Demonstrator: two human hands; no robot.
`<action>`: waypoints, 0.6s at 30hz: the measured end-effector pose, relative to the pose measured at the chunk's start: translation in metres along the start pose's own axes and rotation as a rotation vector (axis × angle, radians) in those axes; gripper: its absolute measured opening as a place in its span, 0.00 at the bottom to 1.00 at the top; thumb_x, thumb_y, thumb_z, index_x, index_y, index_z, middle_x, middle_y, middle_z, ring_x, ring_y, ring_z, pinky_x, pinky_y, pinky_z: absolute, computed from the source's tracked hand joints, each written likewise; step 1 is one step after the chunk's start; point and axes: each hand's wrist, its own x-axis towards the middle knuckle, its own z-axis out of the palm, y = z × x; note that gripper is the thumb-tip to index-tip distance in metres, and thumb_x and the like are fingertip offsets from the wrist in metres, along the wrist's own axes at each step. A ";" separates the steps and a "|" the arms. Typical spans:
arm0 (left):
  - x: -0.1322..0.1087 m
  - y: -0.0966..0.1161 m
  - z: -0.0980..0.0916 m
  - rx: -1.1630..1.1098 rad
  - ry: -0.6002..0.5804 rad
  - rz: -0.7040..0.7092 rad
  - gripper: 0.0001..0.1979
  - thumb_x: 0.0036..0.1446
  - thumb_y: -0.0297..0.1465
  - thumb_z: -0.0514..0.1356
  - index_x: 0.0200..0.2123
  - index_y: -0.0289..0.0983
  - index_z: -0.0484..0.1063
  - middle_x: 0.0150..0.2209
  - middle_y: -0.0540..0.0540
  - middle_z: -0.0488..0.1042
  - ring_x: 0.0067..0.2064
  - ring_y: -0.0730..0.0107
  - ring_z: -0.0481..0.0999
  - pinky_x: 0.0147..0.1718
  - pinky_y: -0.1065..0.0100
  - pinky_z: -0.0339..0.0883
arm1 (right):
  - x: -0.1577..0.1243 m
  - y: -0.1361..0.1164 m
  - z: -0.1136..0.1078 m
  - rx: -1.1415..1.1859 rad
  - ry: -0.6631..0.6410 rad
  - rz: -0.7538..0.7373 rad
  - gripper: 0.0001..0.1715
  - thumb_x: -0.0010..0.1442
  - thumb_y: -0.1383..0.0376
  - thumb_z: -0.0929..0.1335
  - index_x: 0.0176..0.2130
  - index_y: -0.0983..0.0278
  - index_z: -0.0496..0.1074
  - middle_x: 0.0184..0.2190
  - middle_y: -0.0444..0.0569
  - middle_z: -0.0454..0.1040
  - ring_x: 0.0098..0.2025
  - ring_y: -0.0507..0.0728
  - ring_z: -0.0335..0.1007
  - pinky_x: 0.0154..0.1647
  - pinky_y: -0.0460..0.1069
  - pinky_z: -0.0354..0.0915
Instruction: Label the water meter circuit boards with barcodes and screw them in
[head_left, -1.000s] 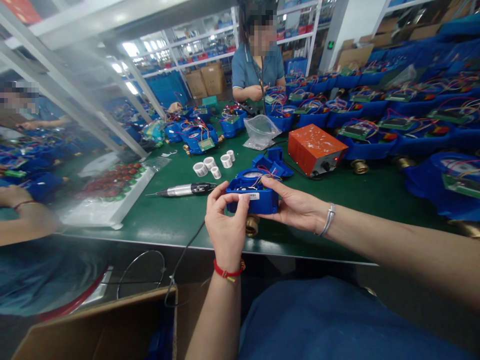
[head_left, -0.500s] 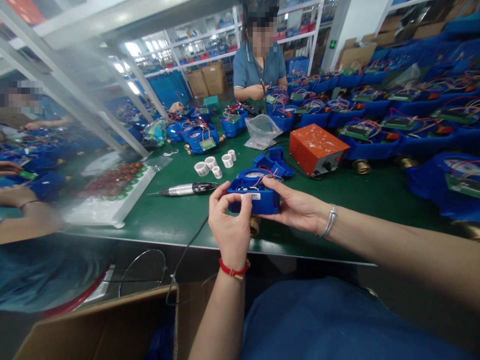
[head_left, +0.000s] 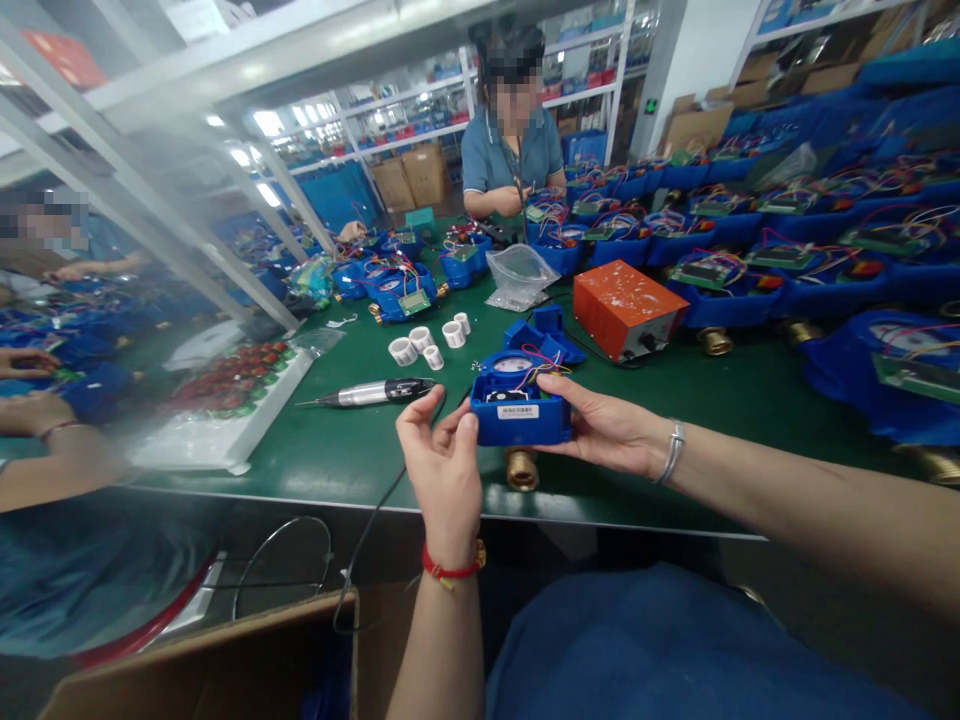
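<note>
A blue water meter with a round dial, loose coloured wires and a brass threaded fitting is tilted up over the near part of the bench. My right hand grips its right end, thumb on top and fingers beneath. On the meter's front face a white barcode label shows in full. At the left end is my left hand, fingers bent and apart, thumb by the housing's edge; whether it touches is hard to tell. Behind the meter its blue hinged cover stands raised.
An electric screwdriver lies left, near several label rolls. An orange power box and a plastic bag are behind. More meters fill the right. A white tray holds small parts. Co-workers sit across and at left.
My left hand has moved off the label to the meter's left edge, uncovering the label. The meter sits slightly lower and further right in view, still in my right hand.
</note>
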 end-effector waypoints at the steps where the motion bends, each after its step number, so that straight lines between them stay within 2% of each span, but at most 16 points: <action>1: -0.002 -0.002 -0.005 -0.037 -0.052 -0.046 0.19 0.57 0.32 0.62 0.49 0.42 0.59 0.58 0.41 0.63 0.48 0.67 0.76 0.49 0.64 0.68 | 0.000 -0.002 -0.011 -0.049 -0.034 0.011 0.23 0.60 0.61 0.70 0.54 0.60 0.66 0.43 0.51 0.78 0.39 0.55 0.77 0.43 0.55 0.75; 4: -0.009 -0.012 -0.017 0.071 -0.194 -0.076 0.20 0.60 0.34 0.59 0.53 0.43 0.58 0.59 0.40 0.62 0.56 0.60 0.70 0.55 0.58 0.63 | 0.005 -0.013 -0.056 -0.241 -0.190 0.045 0.34 0.55 0.62 0.74 0.58 0.56 0.62 0.46 0.49 0.77 0.37 0.54 0.77 0.42 0.54 0.75; 6: -0.012 -0.021 -0.018 0.284 -0.341 0.026 0.25 0.58 0.34 0.60 0.57 0.43 0.57 0.62 0.40 0.59 0.63 0.56 0.61 0.61 0.52 0.56 | 0.014 -0.024 -0.088 -0.343 -0.344 0.087 0.45 0.48 0.63 0.77 0.60 0.55 0.59 0.50 0.49 0.75 0.42 0.55 0.77 0.48 0.56 0.72; 8: -0.010 -0.028 -0.014 0.495 -0.500 0.158 0.32 0.56 0.34 0.62 0.61 0.45 0.54 0.66 0.41 0.53 0.67 0.54 0.51 0.64 0.49 0.47 | 0.025 -0.037 -0.111 -0.420 -0.486 0.105 0.52 0.44 0.59 0.79 0.62 0.57 0.58 0.54 0.53 0.71 0.48 0.59 0.75 0.52 0.58 0.69; 10: -0.005 -0.032 -0.008 0.623 -0.614 0.240 0.40 0.52 0.35 0.66 0.64 0.47 0.50 0.69 0.42 0.46 0.69 0.52 0.43 0.65 0.47 0.43 | 0.034 -0.050 -0.123 -0.500 -0.614 0.124 0.55 0.39 0.56 0.80 0.62 0.64 0.60 0.57 0.58 0.68 0.55 0.64 0.69 0.57 0.59 0.64; 12: 0.002 -0.035 -0.001 0.635 -0.743 0.233 0.48 0.46 0.36 0.70 0.65 0.48 0.47 0.69 0.42 0.44 0.69 0.50 0.44 0.64 0.47 0.46 | 0.036 -0.060 -0.125 -0.563 -0.684 0.130 0.58 0.35 0.56 0.81 0.61 0.68 0.62 0.58 0.60 0.67 0.60 0.67 0.64 0.62 0.59 0.58; 14: 0.005 -0.038 0.004 0.590 -0.868 0.173 0.51 0.42 0.35 0.72 0.65 0.49 0.47 0.68 0.42 0.50 0.67 0.50 0.52 0.63 0.48 0.51 | 0.030 -0.064 -0.122 -0.631 -0.616 0.077 0.58 0.36 0.55 0.80 0.61 0.67 0.62 0.58 0.59 0.67 0.61 0.67 0.62 0.64 0.60 0.55; 15: 0.004 -0.041 0.007 0.567 -0.891 0.152 0.50 0.43 0.34 0.72 0.65 0.48 0.48 0.66 0.42 0.54 0.66 0.50 0.56 0.62 0.49 0.53 | 0.023 -0.061 -0.120 -0.682 -0.507 0.010 0.57 0.40 0.53 0.79 0.62 0.65 0.60 0.59 0.58 0.67 0.62 0.67 0.61 0.64 0.60 0.54; 16: 0.000 -0.045 0.009 0.557 -0.869 0.147 0.47 0.44 0.33 0.71 0.64 0.48 0.50 0.64 0.41 0.58 0.64 0.50 0.59 0.61 0.49 0.55 | 0.014 -0.056 -0.119 -0.738 -0.350 -0.079 0.54 0.44 0.51 0.77 0.63 0.63 0.59 0.59 0.58 0.66 0.62 0.67 0.60 0.64 0.61 0.54; 18: -0.016 -0.054 0.016 0.578 -0.707 0.181 0.44 0.45 0.32 0.69 0.63 0.45 0.53 0.62 0.39 0.61 0.62 0.47 0.61 0.59 0.47 0.57 | -0.007 -0.036 -0.117 -0.830 0.100 -0.314 0.50 0.52 0.47 0.72 0.65 0.61 0.55 0.61 0.59 0.63 0.64 0.66 0.57 0.65 0.62 0.51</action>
